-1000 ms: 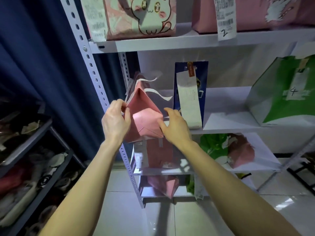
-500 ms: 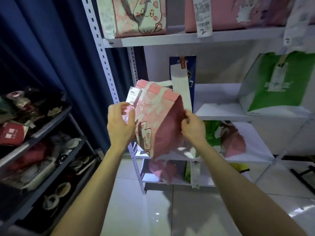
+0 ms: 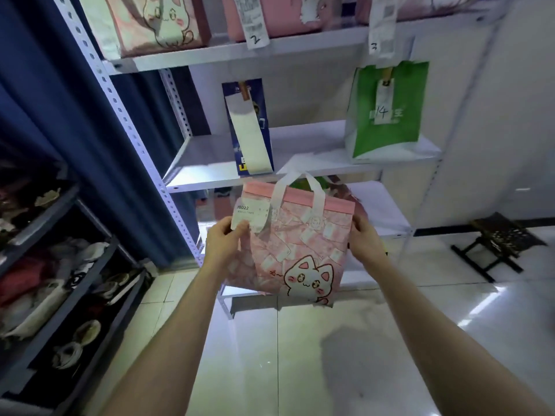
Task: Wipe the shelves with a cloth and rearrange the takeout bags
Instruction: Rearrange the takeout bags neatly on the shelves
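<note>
A pink takeout bag with a white cat print (image 3: pixel 300 250) hangs upright in the air in front of the white shelf unit (image 3: pixel 315 166). My left hand (image 3: pixel 223 243) grips its left edge, thumb on the white receipt stuck near the top. On the right edge, my right hand (image 3: pixel 365 238) holds the bag with curled fingers. The middle shelf carries a dark blue bag (image 3: pixel 249 127) with a long receipt and a green bag (image 3: pixel 387 109) marked 14. Pink bags (image 3: pixel 156 22) with numbered receipts stand on the top shelf. No cloth is visible.
A dark blue curtain (image 3: pixel 60 115) hangs left of the shelf post. At far left a dark rack (image 3: pixel 60 280) holds shoes and clutter. A small black folding stool (image 3: pixel 498 238) stands on the glossy tiled floor at right. More bags lie on the lower shelves behind the pink bag.
The pink bag came off the middle shelf's left side and was turned from bottom-first to upright, cat print facing me. Both hands moved down and out from the shelf with it.
</note>
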`<act>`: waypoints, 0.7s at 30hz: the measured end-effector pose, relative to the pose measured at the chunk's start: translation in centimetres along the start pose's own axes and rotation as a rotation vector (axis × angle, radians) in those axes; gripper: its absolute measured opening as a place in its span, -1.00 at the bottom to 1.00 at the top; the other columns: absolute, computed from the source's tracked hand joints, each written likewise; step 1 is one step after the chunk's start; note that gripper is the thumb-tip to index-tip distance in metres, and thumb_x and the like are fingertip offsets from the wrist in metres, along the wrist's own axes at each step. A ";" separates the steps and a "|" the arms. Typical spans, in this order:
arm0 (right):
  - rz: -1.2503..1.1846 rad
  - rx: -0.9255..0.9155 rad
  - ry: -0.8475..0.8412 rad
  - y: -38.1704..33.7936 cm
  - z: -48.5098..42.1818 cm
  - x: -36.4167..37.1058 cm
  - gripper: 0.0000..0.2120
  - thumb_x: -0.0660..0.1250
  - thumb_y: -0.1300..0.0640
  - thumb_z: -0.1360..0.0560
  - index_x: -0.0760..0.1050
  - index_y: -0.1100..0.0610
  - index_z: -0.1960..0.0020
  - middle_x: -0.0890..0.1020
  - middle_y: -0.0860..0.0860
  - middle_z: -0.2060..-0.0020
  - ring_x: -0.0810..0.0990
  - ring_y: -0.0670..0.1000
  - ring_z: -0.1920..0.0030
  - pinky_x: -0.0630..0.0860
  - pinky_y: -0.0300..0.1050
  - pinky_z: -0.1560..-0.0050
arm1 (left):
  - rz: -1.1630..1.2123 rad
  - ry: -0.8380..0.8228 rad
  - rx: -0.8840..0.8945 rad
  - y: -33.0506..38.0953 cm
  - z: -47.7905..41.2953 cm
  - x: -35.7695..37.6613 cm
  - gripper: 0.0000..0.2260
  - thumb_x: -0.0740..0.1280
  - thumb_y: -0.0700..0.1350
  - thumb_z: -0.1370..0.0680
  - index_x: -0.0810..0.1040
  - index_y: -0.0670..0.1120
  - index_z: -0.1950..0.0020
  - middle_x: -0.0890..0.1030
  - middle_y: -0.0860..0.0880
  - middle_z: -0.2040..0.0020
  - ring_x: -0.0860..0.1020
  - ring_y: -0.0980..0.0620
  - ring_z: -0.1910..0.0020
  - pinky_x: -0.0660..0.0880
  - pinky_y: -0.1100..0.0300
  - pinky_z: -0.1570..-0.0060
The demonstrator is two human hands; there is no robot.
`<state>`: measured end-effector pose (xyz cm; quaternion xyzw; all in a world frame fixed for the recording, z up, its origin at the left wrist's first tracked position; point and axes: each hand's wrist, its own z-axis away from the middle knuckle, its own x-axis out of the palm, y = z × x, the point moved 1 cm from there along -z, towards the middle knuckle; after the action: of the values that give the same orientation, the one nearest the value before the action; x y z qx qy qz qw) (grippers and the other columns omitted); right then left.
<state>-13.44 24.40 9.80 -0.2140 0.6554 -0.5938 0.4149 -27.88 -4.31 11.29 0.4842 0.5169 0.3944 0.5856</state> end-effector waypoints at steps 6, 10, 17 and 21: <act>-0.198 0.112 -0.070 2.2 2.6 -1.4 -0.50 0.18 -0.31 -0.67 0.66 0.02 -0.27 0.76 -0.05 -0.11 0.72 0.06 -0.16 0.62 0.08 -0.20 | 0.010 0.017 -0.045 -0.7 0.7 3.7 -0.89 0.41 -0.07 -0.68 0.74 0.07 -0.11 0.78 0.14 0.02 0.73 -0.03 -0.07 0.70 -0.10 -0.01; -0.025 0.073 -0.014 3.9 1.8 -1.5 -0.80 0.36 0.10 -0.65 0.60 0.13 -0.24 0.74 -0.03 -0.07 0.71 0.09 -0.12 0.67 0.18 -0.14 | 0.002 -0.043 -0.069 -2.0 0.1 5.5 -0.88 0.40 -0.11 -0.69 0.73 0.06 -0.14 0.78 0.12 -0.05 0.73 0.06 -0.10 0.69 0.03 -0.02; 0.110 0.185 0.067 6.7 -2.2 -2.2 -0.86 0.35 0.14 -0.61 0.62 0.17 -0.10 0.74 0.08 0.05 0.71 0.17 -0.01 0.66 0.28 -0.09 | -0.034 -0.159 -0.149 -4.5 -4.0 9.3 -0.91 0.42 -0.16 -0.68 0.71 -0.02 -0.12 0.78 0.02 -0.08 0.74 -0.10 -0.11 0.73 -0.16 -0.02; 0.202 0.210 0.107 6.8 -4.8 -2.9 -0.87 0.34 0.12 -0.59 0.61 0.17 0.00 0.72 0.07 0.14 0.70 0.16 0.08 0.67 0.22 0.02 | -0.119 -0.222 -0.155 -5.5 -6.9 11.9 -0.92 0.43 -0.20 -0.67 0.69 -0.07 -0.13 0.76 -0.01 -0.10 0.73 -0.14 -0.12 0.71 -0.18 -0.07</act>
<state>-14.18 30.84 3.90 -0.0703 0.6290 -0.6250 0.4569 -33.06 7.01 3.28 0.4469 0.4445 0.3417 0.6971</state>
